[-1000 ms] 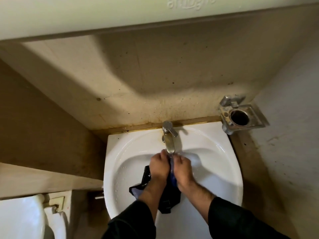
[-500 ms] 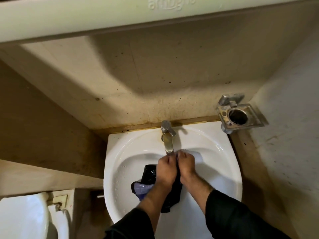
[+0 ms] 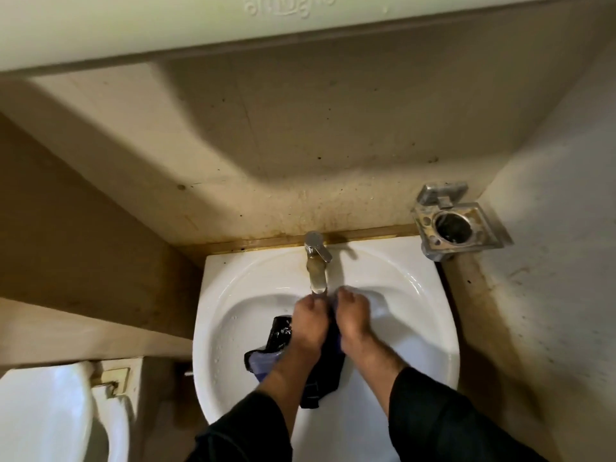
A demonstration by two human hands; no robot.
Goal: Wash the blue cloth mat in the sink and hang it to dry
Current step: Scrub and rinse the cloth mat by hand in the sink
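I see the white sink (image 3: 416, 328) w/ the blue cloth mat (image 3: 266, 360) bunched inside its bowl, wet, dark and shiny on one face, lighter blue at the fold nearest the sink's toilet-side wall. Part of the mat trails toward the sink's front rim, between my forearms. Left hand (image 3: 308, 323) and right hand (image 3: 353, 316) are both in the bowl, knuckles up, fingers curled down, side by side and nearly touching, each clamped on the mat's top edge. Most of the mat hangs under and behind the hands, closer to me than the grip. Hands sit just below the tap (image 3: 316, 265) spout, at the sink's back middle. Can't tell if water runs. Metal holder (image 3: 456, 226) is mounted on the wall just past the sink's back corner on my right-hand side; its round cup looks dark inside, contents not readable. Toilet (image 3: 50, 415) lid shows well off the sink's other side. Black sleeves (image 3: 450, 415) cover both arms over the sink's front rim.
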